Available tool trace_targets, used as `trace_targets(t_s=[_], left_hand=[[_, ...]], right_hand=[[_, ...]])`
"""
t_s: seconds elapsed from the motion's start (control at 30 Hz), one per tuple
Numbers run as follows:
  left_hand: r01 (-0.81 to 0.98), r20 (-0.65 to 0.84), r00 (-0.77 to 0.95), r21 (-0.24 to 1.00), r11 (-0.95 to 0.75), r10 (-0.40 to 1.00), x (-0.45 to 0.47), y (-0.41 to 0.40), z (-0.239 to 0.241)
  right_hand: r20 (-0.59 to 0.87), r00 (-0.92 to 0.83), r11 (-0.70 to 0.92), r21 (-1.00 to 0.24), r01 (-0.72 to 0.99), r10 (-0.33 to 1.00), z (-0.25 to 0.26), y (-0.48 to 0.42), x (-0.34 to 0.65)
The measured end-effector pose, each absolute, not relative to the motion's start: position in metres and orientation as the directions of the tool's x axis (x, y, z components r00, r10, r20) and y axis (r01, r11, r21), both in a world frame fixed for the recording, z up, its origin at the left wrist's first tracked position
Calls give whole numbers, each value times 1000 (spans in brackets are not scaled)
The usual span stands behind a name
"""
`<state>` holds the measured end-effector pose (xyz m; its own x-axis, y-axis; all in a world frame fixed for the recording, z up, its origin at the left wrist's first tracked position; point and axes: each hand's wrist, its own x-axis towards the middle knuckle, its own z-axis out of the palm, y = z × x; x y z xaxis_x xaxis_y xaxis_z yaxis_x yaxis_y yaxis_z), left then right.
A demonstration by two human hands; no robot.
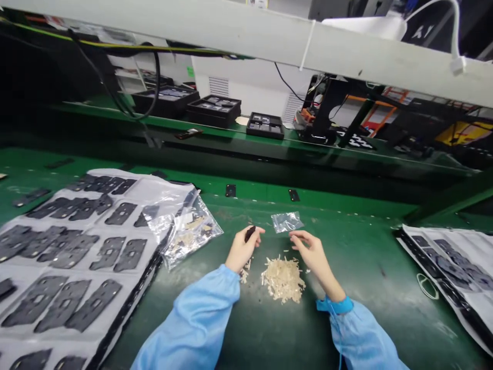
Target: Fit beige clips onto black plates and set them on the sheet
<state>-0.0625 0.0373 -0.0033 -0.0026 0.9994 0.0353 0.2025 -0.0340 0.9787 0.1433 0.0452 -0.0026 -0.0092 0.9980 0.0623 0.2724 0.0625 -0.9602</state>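
My left hand (242,250) is closed in a pinch on a small dark part (250,234) held above the green bench. My right hand (311,252) hovers close by with fingers curled loosely and apart, holding nothing I can see. Between and just below both hands lies a pile of small pale beige pieces (284,278). A few more pale pieces (245,271) sit under my left wrist. A small clear plastic bag (287,222) lies flat just beyond my fingertips. Both arms wear light blue sleeves.
A white sheet with several flat black parts (69,246) covers the left side; a clear bag of pale pieces (188,234) rests on its edge. Another tray of black parts (454,267) sits at right, a rubber band (427,285) beside it. Black trays (265,125) stand on the back shelf.
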Motion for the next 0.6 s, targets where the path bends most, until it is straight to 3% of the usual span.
trace_targets(t_s=[0.23,0.43,0.6], left_hand=[[567,-14,9,824,6,1000,-104,25,0],[849,-75,79,528,-28,994,-102,5,-1],[799,-107,94,601,-10,990,-95,4,-4]], right_hand=[[145,29,132,-952,275,989,-33,52,170],[111,74,88,-962,257,991,-40,52,176],[70,55,50,-950,307,996,-35,47,172]])
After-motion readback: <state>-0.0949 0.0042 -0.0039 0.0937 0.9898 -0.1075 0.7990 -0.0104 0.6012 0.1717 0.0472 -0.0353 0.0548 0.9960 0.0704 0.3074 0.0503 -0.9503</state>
